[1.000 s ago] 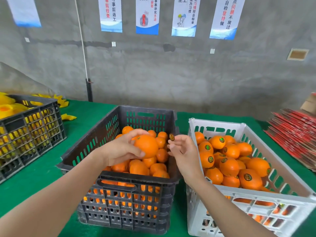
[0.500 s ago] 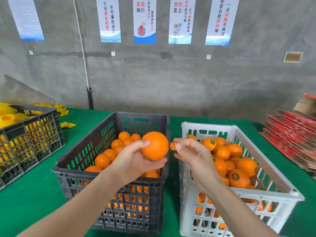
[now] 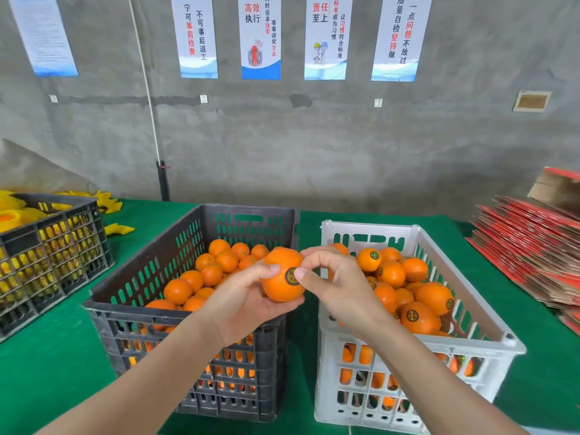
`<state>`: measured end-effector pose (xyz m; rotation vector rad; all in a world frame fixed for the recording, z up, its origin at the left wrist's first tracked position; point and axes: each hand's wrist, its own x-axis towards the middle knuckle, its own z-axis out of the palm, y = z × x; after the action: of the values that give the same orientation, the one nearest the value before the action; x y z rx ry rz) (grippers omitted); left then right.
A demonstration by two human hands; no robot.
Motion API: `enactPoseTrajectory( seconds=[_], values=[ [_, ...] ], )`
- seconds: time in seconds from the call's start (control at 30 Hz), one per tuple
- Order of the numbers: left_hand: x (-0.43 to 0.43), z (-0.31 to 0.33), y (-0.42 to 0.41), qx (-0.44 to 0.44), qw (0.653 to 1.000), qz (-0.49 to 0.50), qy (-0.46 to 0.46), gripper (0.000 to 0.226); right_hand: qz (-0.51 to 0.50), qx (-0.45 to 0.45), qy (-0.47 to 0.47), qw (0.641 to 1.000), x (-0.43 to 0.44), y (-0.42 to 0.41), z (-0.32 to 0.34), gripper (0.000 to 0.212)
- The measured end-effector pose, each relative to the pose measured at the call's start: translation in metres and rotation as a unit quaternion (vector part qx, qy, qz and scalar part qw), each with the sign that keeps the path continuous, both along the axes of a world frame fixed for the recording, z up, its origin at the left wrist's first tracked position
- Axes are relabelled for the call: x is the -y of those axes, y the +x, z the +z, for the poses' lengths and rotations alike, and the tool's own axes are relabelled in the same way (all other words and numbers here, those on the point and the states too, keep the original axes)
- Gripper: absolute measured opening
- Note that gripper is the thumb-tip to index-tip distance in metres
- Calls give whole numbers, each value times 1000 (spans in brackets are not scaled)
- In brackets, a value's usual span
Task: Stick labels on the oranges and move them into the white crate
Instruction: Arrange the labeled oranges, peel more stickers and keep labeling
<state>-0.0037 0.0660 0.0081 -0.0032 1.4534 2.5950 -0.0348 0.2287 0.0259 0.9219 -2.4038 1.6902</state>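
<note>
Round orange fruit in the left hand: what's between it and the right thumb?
A small round dark label, pressed onto the orange by the right hand; head view.

One orange (image 3: 281,285) is held up just left of the white crate (image 3: 417,343), level with its near left corner. The left hand (image 3: 248,306) cups it from below. A round dark label (image 3: 290,275) with a gold mark sits on its front, its right edge under the thumb of the right hand (image 3: 339,284). The white crate is slotted plastic, upright and open-topped, holding a heap of labelled oranges (image 3: 420,317) with similar dark labels showing. Left of the white crate, plain oranges (image 3: 216,271) with no labels showing lie piled in a black crate (image 3: 131,312).
</note>
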Motion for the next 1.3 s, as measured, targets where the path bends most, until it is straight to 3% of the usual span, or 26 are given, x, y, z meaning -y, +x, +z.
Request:
enactPoseTrajectory(
  seconds=[0.23, 0.3, 0.4, 0.57, 0.67, 0.77, 0.9, 0.97, 1.03, 1.13, 1.3],
  values=[
    [-11, -1, 2, -39, 998, -39, 5, 57, -59, -116, -24, 991, -1, 4, -15, 22],
    [-14, -3, 0, -44, 998, -46, 6, 62, -66, -102, -55, 991, -3, 3, -20, 27],
    [-20, -8, -3, -32, 999, -33, 4, 65, -46, -23, -89, 995, -12, -3, -24, 53],
    [-39, -17, -17, -10, 999, -28, -23, 48, -5, -20, -2, 1000, -33, -15, -37, 47],
    [-53, -19, -32, -5, 998, -53, -35, 42, 57, 31, 17, 998, -49, -30, -37, 61],
    [-73, -22, -55, 15, 999, -40, -29, 37, -24, -15, 51, 998, -63, -63, -33, 63],
    [-96, -39, -82, 60, 982, 51, -171, 34, -145, 23, 108, 983, -79, -132, -34, 67],
    [-101, -47, -87, 71, 978, 70, -184, 24, -193, 30, 170, 966, -82, -164, -44, 69],
    [-100, -51, -90, 72, 976, 101, -179, 16, -206, 44, 220, 953, -81, -185, -58, 70],
    [-98, -56, -92, 61, 964, 128, -223, 28, -206, 41, 290, 934, -78, -201, -76, 73],
    [-97, -58, -93, 58, 958, 137, -244, 28, -196, 2, 367, 909, -72, -203, -86, 75]
  ],
)
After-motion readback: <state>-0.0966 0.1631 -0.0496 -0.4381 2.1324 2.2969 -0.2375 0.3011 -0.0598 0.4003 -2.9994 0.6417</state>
